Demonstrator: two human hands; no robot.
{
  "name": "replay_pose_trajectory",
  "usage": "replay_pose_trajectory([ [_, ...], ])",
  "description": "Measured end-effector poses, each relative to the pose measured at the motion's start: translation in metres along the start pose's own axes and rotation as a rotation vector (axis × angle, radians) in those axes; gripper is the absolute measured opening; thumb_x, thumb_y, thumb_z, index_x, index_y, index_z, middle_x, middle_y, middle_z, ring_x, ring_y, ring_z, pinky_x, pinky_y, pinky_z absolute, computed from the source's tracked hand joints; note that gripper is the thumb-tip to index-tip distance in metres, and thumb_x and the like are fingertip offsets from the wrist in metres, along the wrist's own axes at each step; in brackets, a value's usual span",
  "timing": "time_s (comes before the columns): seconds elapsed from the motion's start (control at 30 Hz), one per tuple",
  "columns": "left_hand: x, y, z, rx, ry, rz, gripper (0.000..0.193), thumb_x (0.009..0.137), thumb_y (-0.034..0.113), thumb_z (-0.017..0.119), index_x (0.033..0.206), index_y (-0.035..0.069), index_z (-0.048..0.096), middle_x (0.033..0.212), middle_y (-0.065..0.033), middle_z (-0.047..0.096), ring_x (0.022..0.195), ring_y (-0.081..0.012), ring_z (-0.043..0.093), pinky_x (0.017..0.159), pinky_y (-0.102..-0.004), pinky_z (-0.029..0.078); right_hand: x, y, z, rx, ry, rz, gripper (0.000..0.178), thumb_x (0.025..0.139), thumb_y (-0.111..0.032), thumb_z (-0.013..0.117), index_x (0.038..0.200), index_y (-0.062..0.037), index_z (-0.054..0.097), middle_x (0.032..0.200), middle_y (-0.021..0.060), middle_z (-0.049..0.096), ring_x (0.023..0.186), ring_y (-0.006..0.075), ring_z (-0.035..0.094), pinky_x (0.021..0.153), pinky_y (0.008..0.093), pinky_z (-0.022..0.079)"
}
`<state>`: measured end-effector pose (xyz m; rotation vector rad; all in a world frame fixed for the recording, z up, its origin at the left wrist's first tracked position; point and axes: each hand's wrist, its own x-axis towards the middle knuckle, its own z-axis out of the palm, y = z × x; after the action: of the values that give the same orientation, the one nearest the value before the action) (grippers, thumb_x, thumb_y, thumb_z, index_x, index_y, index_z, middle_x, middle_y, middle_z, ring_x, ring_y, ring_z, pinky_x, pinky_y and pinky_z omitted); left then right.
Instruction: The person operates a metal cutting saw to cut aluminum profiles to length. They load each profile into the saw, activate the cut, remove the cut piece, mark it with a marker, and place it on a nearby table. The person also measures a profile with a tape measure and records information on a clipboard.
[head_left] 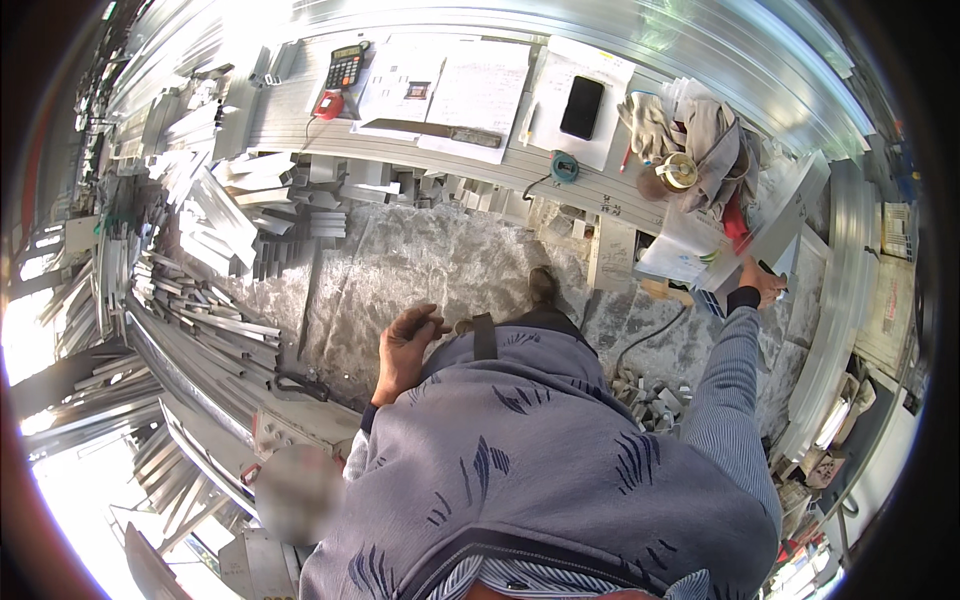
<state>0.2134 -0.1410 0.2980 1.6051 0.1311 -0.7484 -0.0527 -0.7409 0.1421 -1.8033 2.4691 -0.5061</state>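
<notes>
My left hand (408,345) hangs in front of my waist, fingers loosely bent and a little apart, with nothing visible in it. My right hand (763,285) reaches out to the right, at the lower edge of a slanting pale aluminium profile (777,222). Its fingers are curled; what lies between them is mostly hidden. Just left of that profile are a red object (735,222) and a sheet of paper (684,246). Grey work gloves and rags (712,150) are heaped beyond, with a roll of tape (678,171) beside them.
The bench of profiles (400,158) carries a calculator (346,66), papers (480,85), a long flat blade-like tool (432,131), a phone (582,108) and a tape measure (565,167). Stacked metal profiles (205,310) crowd the left. Offcuts (660,405) and a dark cable (650,340) lie on the floor.
</notes>
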Motion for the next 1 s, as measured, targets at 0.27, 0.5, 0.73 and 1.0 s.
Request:
replay_pose_trajectory([
  [0.27, -0.002, 0.001, -0.026, -0.007, -0.023, 0.126, 0.03, 0.104, 0.017, 0.056, 0.128, -0.001, 0.062, 0.089, -0.0056, 0.065, 0.075, -0.0148, 0.065, 0.073, -0.0297, 0.057, -0.049, -0.038, -0.072, 0.549, 0.032, -0.36, 0.082, 0.072, -0.032, 0.085, 0.135, -0.0011, 0.044, 0.12, 0.0213, 0.062, 0.109, 0.0319, 0.065, 0.095, 0.0408, 0.052],
  [0.5, -0.017, 0.014, -0.057, -0.302, -0.001, 0.173, 0.033, 0.107, 0.031, 0.051, 0.116, 0.002, 0.064, 0.079, -0.0007, 0.052, 0.067, -0.0107, 0.046, 0.067, -0.0288, 0.043, -0.232, -0.137, -0.18, 1.052, -0.651, -0.715, 0.027, 0.1, -0.017, 0.059, 0.122, -0.0061, 0.069, 0.1, 0.0062, 0.069, 0.079, 0.0122, 0.063, 0.068, 0.0283, 0.052],
  [0.73, -0.045, 0.054, -0.085, -0.82, -0.159, 0.179, 0.023, 0.107, 0.028, 0.052, 0.112, 0.007, 0.06, 0.083, -0.0008, 0.048, 0.07, -0.0113, 0.041, 0.07, -0.0287, 0.04, -0.425, -0.171, -0.287, 1.276, -1.373, -1.176, 0.026, 0.1, -0.026, 0.057, 0.111, -0.0025, 0.063, 0.081, 0.0017, 0.062, 0.065, 0.0069, 0.053, 0.058, 0.0253, 0.045],
  [1.0, -0.075, 0.058, -0.092, -0.909, -0.268, 0.245, 0.022, 0.107, 0.029, 0.05, 0.11, 0.009, 0.058, 0.081, 0.0033, 0.046, 0.07, -0.0112, 0.04, 0.072, -0.0296, 0.038, -0.498, -0.158, -0.328, 1.141, -1.748, -1.227, 0.014, 0.095, -0.01, 0.057, 0.105, -0.0006, 0.057, 0.079, 0.0026, 0.061, 0.071, 0.0062, 0.056, 0.066, 0.0244, 0.048],
])
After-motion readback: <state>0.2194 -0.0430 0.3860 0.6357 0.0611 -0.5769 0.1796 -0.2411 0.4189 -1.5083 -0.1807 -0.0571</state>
